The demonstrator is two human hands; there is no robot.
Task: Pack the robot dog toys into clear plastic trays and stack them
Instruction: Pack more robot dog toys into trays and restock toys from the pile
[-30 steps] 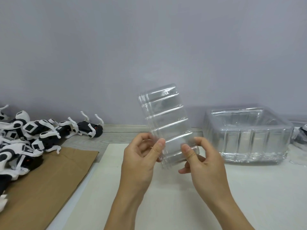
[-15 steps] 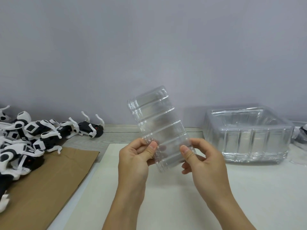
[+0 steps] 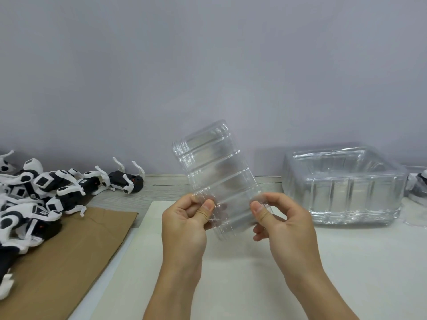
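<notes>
- A clear plastic tray (image 3: pixel 216 179) is held above the white board (image 3: pixel 231 273), tilted with its upper end leaning left. It is thin, glossy and see-through, oblong with rounded corners, crossed by raised ribs.
- The tray's lower end is pinched from both sides. The left hand (image 3: pixel 184 224) is curled, thumb pressed on the near face at the left edge, fingers folded behind the plastic.
- The right hand (image 3: pixel 284 224) pinches the right edge, thumb in front, index finger arched over the top; the remaining fingers are loosely curled beneath.
- Both forearms are bare and rise from the lower edge of the view.
- A stack of clear trays (image 3: pixel 344 185), squarish, deep, with vertically fluted walls, rests on the board to the right, well apart from the held tray.
- A pile of robot dog toys (image 3: pixel 34 192), hard glossy plastic in black and white with curved limbs, is seen at left, partly on a sheet of brown cardboard (image 3: pixel 69 257), matte and flat.
- Pale wood-grain table (image 3: pixel 120 199) is noted between cardboard and wall.
</notes>
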